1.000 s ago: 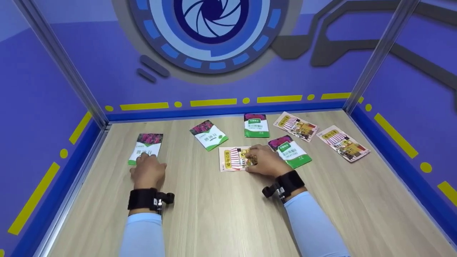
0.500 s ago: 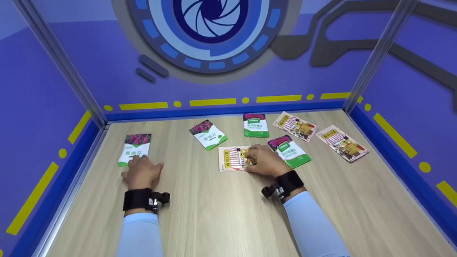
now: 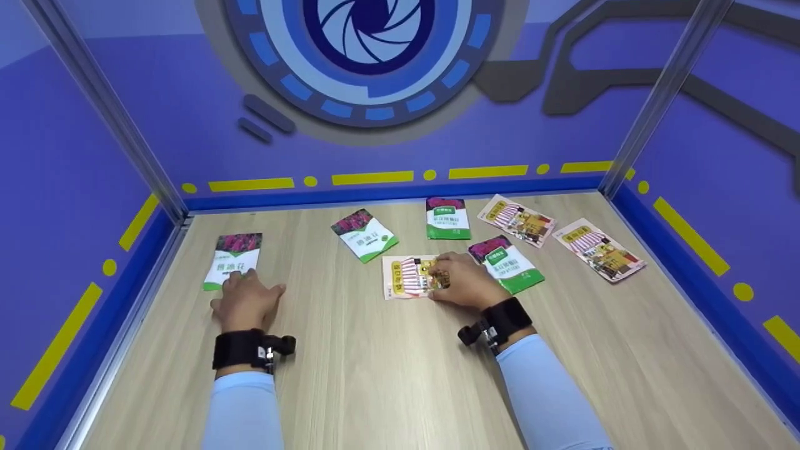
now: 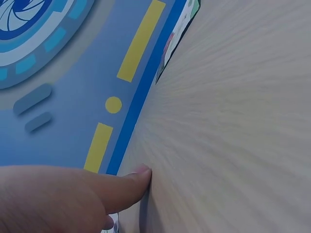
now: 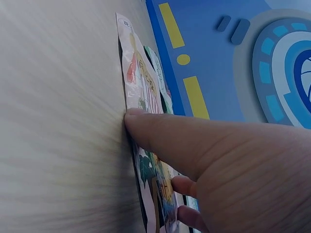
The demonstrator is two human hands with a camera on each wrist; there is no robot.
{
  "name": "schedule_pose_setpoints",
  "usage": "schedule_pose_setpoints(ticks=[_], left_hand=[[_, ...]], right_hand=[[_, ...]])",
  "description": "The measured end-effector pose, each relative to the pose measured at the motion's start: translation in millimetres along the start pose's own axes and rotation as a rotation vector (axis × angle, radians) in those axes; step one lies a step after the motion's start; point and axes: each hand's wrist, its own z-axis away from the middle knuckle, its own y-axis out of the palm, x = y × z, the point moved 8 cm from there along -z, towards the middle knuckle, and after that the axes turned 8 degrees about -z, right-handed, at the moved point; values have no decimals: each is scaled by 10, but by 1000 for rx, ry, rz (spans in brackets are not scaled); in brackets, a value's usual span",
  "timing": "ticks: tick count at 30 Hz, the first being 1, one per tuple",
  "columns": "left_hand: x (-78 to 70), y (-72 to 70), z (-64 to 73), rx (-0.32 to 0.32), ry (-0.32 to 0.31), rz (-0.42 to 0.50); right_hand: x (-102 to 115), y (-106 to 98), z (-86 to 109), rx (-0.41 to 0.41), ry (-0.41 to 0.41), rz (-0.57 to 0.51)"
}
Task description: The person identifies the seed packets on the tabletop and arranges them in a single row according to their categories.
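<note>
Under the fingertips of my left hand (image 3: 244,300) lies a white-and-green seed packet (image 3: 235,253) with pink flowers printed on top. That hand rests on the packet's lower edge, its thumb out to the side on the bare wood. My right hand (image 3: 469,282) grips the right half of a pink packet (image 3: 406,278) with a striped awning print. In the right wrist view its thumb (image 5: 155,128) sits at the packet's near edge, with fingers over the far side. The pink packet lies flat, its right end partly hidden by the hand.
Behind lie a tilted flower packet (image 3: 364,235), an upright green-bottomed packet (image 3: 447,219) and, beside my right hand, another flower packet (image 3: 507,265). Two pink packets, one farther back (image 3: 517,220) and one farther right (image 3: 600,250), lie slanted. Blue panels (image 3: 350,162) wall the table.
My left hand has slid its seed packet to the left, mostly in the first half second. My right hand and the pink packet have stayed in place.
</note>
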Motion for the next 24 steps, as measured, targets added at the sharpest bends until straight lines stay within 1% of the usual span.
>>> schedule_pose_setpoints(ticks=[5,11,14,16,18,21,23,24], left_hand=[[-14,-52,3,-17,-4,10],[-33,-140,-4,-96,-35,39],[-122,-170,-2,-116,-7,61],[-247,-172,3,-118,40,70],[-433,-152,20,-118,109,68],[-777,-66,71,-112,220,41],[-1005,12,122,-104,271,21],[-1105,54,146,-102,283,12]], right_hand=[[33,-24,7,-14,-14,22],[30,-23,2,-6,-2,19],[32,-21,0,0,3,13],[32,-15,-2,6,5,11],[32,-10,-2,7,2,11],[28,-4,5,6,5,12],[26,-1,10,2,5,9],[24,5,11,2,6,8]])
